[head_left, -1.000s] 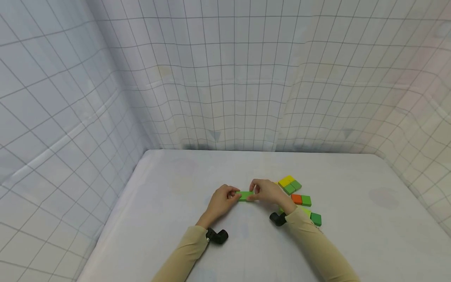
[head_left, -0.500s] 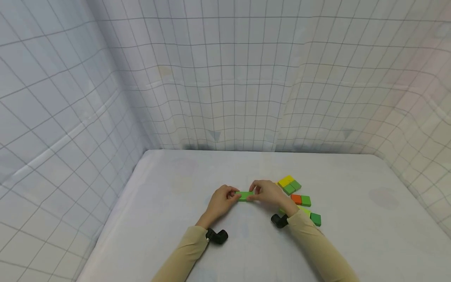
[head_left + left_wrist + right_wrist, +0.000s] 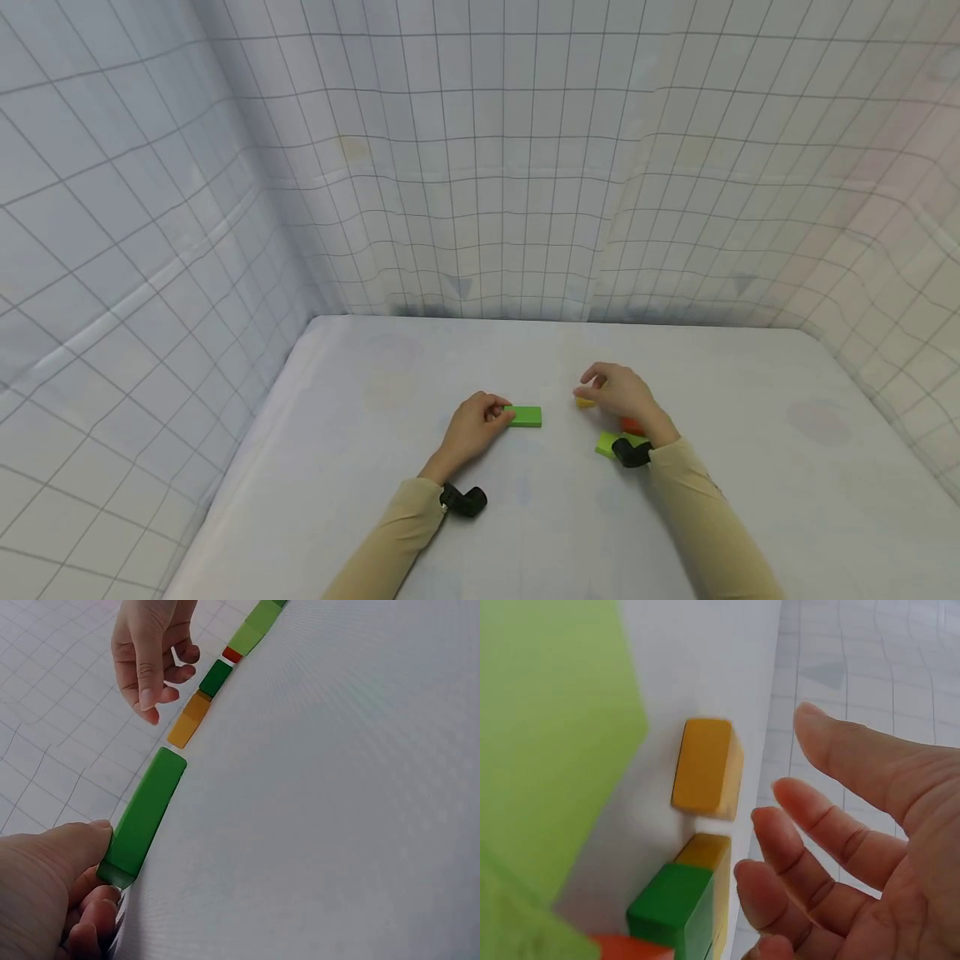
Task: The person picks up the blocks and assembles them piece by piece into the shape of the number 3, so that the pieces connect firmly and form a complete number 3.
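Note:
My left hand pinches the left end of a long green block between thumb and fingers; the block lies on the white table. In the left wrist view the thumb lies along one side of the block, with curled fingertips below its near end. My right hand hovers over the loose blocks on the right, its fingers relaxed and holding nothing. A small orange-yellow block lies under its fingertips, apart from them in the right wrist view. The right hand and forearm hide most of the blocks behind them.
Near the right wrist lie a red-orange block and a lime-green block. A darker green block shows beside another yellow one in the right wrist view. White grid-patterned curtains surround the table's back and sides.
My right hand has let go of the green block's right end and moved right and a little away from me, over the loose blocks. The left hand and green block stay in place.

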Motion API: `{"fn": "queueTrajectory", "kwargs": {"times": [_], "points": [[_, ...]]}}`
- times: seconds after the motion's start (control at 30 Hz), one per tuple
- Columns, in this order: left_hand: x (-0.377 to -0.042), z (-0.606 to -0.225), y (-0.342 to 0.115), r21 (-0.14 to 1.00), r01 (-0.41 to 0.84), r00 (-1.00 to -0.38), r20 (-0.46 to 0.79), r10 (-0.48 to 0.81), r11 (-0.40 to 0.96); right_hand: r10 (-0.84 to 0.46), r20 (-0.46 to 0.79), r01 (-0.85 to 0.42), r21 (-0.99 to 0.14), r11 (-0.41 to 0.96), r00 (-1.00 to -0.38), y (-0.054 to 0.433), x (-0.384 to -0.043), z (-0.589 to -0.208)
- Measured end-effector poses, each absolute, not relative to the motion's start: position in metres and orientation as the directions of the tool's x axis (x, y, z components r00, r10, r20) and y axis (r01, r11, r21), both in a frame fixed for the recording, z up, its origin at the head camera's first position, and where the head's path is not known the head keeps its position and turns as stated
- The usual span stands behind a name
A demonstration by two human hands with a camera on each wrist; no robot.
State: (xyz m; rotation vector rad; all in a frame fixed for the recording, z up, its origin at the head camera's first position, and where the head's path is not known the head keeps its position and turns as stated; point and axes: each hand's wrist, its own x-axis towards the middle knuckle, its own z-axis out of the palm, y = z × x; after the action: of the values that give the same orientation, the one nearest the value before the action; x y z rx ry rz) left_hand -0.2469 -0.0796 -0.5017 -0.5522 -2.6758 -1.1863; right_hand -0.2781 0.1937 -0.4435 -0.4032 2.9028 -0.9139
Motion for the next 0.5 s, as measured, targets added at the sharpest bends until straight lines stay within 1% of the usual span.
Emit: {"fn": "queueTrajectory", "kwargs": {"times": [0.13,0.3,0.5], "points": [[-0.247,-0.501,-0.08,0.676,0.401,-0.916,0.299,0.267,0.618,-0.256,-0.009,-0.208,-0.552,0.807,-0.967,0.201,-0.279,-0.445],[-0.247,-0.502,-0.079,0.678,0.395,-0.919,0.292,0.266,0.62,-0.28,-0.054,-0.206,-0.548,0.81,-0.959,0.206,-0.281,-0.447],[-0.248,-0.502,-0.081,0.671,0.416,-0.909,0.314,0.273,0.614,-0.312,-0.09,-0.215,-0.545,0.81,-0.946,0.208,-0.281,-0.446]]}}
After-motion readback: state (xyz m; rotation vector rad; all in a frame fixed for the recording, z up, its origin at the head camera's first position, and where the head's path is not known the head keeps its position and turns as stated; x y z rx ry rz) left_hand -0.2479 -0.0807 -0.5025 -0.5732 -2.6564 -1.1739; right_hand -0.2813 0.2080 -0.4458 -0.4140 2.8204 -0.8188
